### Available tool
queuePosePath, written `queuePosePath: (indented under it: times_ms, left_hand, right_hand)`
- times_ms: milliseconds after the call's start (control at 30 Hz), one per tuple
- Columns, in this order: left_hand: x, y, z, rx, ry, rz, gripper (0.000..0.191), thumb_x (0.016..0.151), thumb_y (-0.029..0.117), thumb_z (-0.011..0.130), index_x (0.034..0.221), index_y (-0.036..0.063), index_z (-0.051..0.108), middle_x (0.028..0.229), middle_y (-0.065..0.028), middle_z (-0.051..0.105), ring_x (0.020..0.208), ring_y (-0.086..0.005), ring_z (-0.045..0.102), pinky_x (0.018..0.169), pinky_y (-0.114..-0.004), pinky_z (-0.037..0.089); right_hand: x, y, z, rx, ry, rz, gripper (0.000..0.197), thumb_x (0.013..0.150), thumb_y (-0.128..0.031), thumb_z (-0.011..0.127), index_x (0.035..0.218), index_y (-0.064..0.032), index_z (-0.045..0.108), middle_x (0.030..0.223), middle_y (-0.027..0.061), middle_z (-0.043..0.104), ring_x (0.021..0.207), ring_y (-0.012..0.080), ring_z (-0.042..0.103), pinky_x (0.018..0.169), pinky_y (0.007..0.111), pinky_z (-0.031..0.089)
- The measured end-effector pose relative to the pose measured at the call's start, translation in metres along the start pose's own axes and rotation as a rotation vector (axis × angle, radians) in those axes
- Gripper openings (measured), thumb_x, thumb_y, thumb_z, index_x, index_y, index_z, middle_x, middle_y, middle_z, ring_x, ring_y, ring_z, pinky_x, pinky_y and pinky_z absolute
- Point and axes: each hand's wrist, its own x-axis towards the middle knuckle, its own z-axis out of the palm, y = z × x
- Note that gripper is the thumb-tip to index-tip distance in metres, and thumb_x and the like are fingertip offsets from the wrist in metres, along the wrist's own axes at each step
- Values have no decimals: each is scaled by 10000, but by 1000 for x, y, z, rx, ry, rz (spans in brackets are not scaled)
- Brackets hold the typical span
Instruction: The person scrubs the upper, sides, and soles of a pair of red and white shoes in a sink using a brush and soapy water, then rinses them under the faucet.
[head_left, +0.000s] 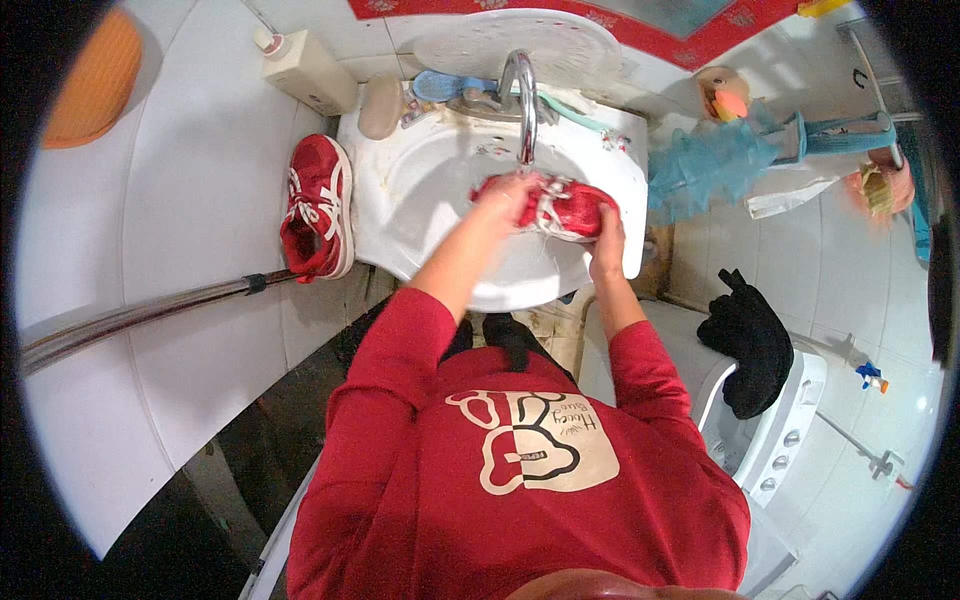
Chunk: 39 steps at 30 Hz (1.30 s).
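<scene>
A red sneaker (581, 208) with white laces is held over the white washbasin (495, 289), just below the tip of the chrome faucet (527, 124). My right hand (610, 240) grips one end of it, the thumb along its side. At the other end my left hand (511, 196) is curled over the shoe, blurred by motion; its fingertips are hard to make out. Whether water runs from the spout cannot be told. A second red sneaker (319, 206) with white stripes and a white sole rests left of the basin, against the tiled wall.
On the basin's back ledge are a soap bar (380, 107), a pump bottle (311, 71) and a blue brush (442, 86). A metal rail (150, 311) runs along the left wall. Right are a teal mesh scrubber (712, 161) and a washing machine (787, 420) with black cloth (750, 352) draped on it.
</scene>
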Motion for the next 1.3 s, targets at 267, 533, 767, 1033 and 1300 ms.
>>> queuePosePath:
  times_ms: [267,533,767,1033,1300]
  left_hand:
    - [-15,16,-25,53,132,37,206,860,229,524,954,53,578,850,-75,621,710,-159,581,613,-297,470]
    - [-27,18,-27,-56,150,-72,243,850,256,523,954,48,592,821,-71,627,668,-202,599,634,-355,506]
    - [-32,4,-34,-39,166,-189,604,825,648,286,1264,259,429,1285,-14,477,1245,-290,349,946,-680,-18]
    - [-25,-31,-28,-616,-252,146,505,918,459,257,1254,126,436,1212,-106,510,1093,-296,493,937,-409,400]
    - [-40,-30,-19,-674,-625,109,588,895,513,219,1290,109,383,1225,-134,484,1071,-319,500,935,-436,393]
  right_hand:
    - [-7,1,12,-241,-66,-122,570,740,-354,642,1047,88,454,932,176,564,776,205,573,689,291,474]
    - [-16,-3,13,-449,-36,-267,523,701,-366,695,972,38,504,856,152,589,757,212,567,691,300,460]
    - [-76,-39,40,-701,16,-546,570,671,-259,739,1070,24,445,919,187,597,842,258,590,753,326,466]
    - [-121,-26,31,-939,-394,-1310,638,573,-62,720,1129,-67,407,1243,139,486,1187,355,399,959,440,330]
    - [-136,-21,34,-1004,-456,-1318,491,547,-142,718,1003,-130,536,1273,33,465,1166,284,395,927,445,320]
